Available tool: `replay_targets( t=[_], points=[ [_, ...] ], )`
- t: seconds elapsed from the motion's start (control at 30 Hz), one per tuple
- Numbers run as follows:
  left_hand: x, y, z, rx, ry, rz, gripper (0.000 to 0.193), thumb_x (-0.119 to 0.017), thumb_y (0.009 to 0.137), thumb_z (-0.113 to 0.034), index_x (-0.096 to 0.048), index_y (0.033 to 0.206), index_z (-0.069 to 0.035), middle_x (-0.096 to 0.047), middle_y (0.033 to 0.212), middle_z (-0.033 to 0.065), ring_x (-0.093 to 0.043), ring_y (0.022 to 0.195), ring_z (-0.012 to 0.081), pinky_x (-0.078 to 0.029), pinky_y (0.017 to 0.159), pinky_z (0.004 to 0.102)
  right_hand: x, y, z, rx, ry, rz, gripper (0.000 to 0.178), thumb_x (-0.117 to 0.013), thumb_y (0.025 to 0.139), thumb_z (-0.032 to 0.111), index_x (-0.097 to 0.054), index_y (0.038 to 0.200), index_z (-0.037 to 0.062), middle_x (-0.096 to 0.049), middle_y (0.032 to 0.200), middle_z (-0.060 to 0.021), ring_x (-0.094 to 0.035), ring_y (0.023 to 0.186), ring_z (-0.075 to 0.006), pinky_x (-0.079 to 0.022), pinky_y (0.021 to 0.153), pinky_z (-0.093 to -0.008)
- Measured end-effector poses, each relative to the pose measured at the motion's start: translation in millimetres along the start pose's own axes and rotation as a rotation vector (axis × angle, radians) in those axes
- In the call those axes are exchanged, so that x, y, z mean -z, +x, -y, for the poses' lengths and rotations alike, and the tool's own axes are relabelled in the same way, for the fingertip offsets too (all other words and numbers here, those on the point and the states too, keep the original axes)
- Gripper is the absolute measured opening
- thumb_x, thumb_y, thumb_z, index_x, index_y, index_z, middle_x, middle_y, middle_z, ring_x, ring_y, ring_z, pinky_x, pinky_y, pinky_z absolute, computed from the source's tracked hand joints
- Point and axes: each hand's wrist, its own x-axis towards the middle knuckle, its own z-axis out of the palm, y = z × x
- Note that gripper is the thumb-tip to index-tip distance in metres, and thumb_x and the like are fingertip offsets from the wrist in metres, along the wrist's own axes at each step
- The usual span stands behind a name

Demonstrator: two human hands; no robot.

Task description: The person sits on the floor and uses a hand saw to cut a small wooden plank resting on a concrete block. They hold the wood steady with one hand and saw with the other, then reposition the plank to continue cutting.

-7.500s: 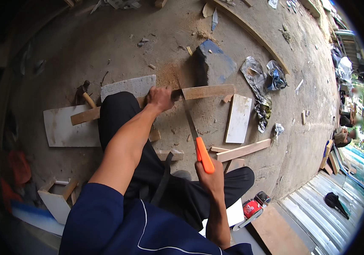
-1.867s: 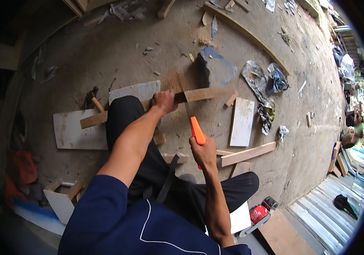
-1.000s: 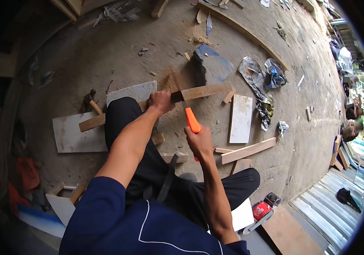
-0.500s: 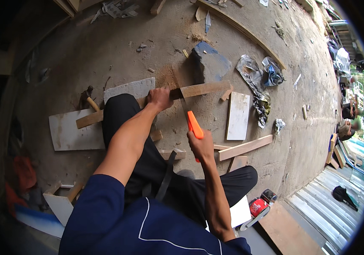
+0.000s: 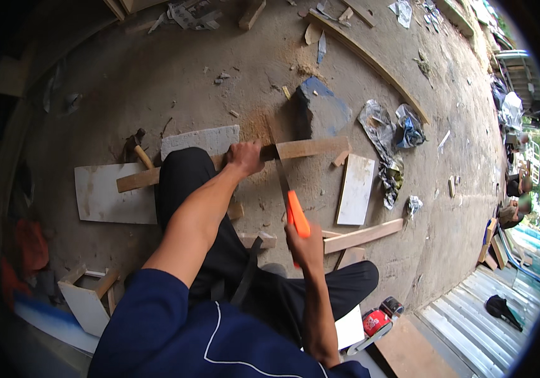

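A long wooden board (image 5: 311, 148) lies across my left thigh and reaches rightward to the blue-topped stone block (image 5: 326, 110). My left hand (image 5: 245, 158) is closed over the board, left of the saw. Wrapped round the orange handle of a hand saw (image 5: 297, 214) is my right hand (image 5: 306, 242). The saw's blade crosses the board just right of my left hand, its teeth at the wood. Sawdust (image 5: 258, 126) is scattered on the ground past the board.
A hammer (image 5: 140, 151) rests by white panels (image 5: 109, 195) on the left. Another white panel (image 5: 355, 190) and wood strips (image 5: 364, 236) lie to the right, with crumpled plastic (image 5: 377, 123) beyond. A red round can (image 5: 376, 322) stands by my right knee. Corrugated sheets (image 5: 471, 321) lie lower right.
My right hand has drawn the saw back toward me, so more of the blade shows on the near side of the board. My left hand keeps its grip on the board.
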Motion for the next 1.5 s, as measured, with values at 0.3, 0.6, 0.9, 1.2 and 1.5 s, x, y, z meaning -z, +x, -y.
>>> replay_targets(
  t=[0.3,0.6,0.9,1.2,1.5],
  points=[
    [1,0,-11,-0.020,-0.034,-0.019,0.031,-0.067,0.065,-0.016,-0.057,0.091,-0.002,-0.065,0.089,0.0190,-0.066,0.084,0.0347,-0.049,0.072,0.0470,-2,35,-6,0.028,0.011,-0.005,0.029,-0.058,0.078,0.020,-0.050,0.068,-0.0065,-0.049,0.055,-0.0196,-0.045,0.047,-0.0269,-0.037,0.050,-0.0395],
    [-2,7,2,-0.003,0.044,0.004,0.035,-0.069,0.068,-0.022,-0.057,0.095,-0.003,-0.066,0.092,0.0191,-0.066,0.086,0.0344,-0.050,0.073,0.0464,36,-70,10,0.003,0.021,0.004,0.023,-0.060,0.077,0.015,-0.053,0.069,-0.0051,-0.049,0.055,-0.0193,-0.051,0.048,-0.0270,-0.040,0.052,-0.0387],
    [-14,-6,5,-0.027,0.010,-0.058,0.035,-0.068,0.067,-0.020,-0.056,0.094,-0.002,-0.065,0.088,0.0192,-0.066,0.086,0.0346,-0.050,0.073,0.0472,9,-9,7,0.042,-0.156,0.011,0.028,-0.060,0.079,0.020,-0.054,0.071,-0.0061,-0.051,0.057,-0.0199,-0.052,0.050,-0.0303,-0.041,0.052,-0.0375],
    [-8,6,-7,-0.027,-0.022,-0.059,0.032,-0.067,0.067,-0.017,-0.057,0.093,-0.002,-0.066,0.086,0.0185,-0.066,0.083,0.0346,-0.049,0.071,0.0470,0,36,18,0.006,-0.018,-0.018,0.026,-0.059,0.078,0.017,-0.053,0.070,-0.0065,-0.051,0.057,-0.0215,-0.053,0.050,-0.0308,-0.039,0.051,-0.0402],
    [2,1,-3,0.008,0.014,-0.032,0.033,-0.068,0.067,-0.020,-0.057,0.093,-0.003,-0.066,0.089,0.0175,-0.066,0.086,0.0335,-0.048,0.072,0.0484,31,-63,9,0.002,0.045,0.007,0.022,-0.060,0.076,0.015,-0.053,0.070,-0.0052,-0.050,0.057,-0.0206,-0.053,0.051,-0.0330,-0.041,0.054,-0.0391]
  ],
)
